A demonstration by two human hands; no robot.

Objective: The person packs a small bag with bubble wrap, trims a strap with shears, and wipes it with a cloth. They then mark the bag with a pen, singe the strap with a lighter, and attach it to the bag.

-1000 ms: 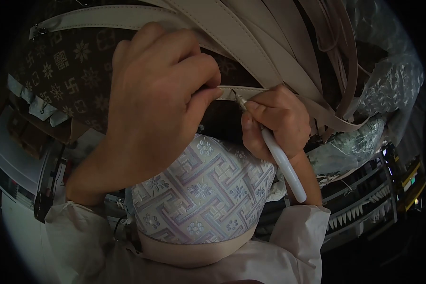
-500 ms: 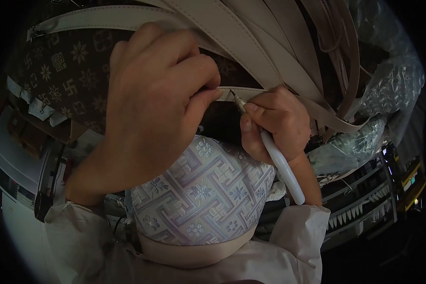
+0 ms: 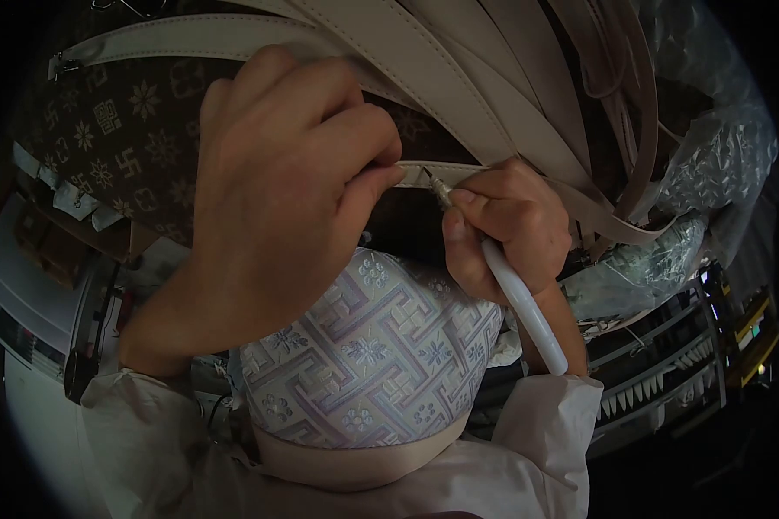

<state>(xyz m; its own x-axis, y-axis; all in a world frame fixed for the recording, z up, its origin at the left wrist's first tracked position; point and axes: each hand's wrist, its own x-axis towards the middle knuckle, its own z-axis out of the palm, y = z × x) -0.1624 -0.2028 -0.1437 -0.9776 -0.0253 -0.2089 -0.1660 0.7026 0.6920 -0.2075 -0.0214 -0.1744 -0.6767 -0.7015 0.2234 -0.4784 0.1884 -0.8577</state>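
My left hand is closed, with thumb and index finger pinching a narrow cream strap at the middle of the view. My right hand is wrapped round a white pen-like tool. The tool's thin dark tip points up and left and meets the strap just right of my left fingertips. The right fingers also rest at the strap's right part. Behind both hands lie several wide cream straps with stitched edges and a dark brown patterned cloth.
Clear plastic wrapping bunches at the right. A pale patterned fabric covers my lap, near the front. A grey rack stands at lower right, and a grey surface at the left.
The rear end of the white tool has swung slightly right, and my right hand has shifted very little. My left hand holds almost the same place.
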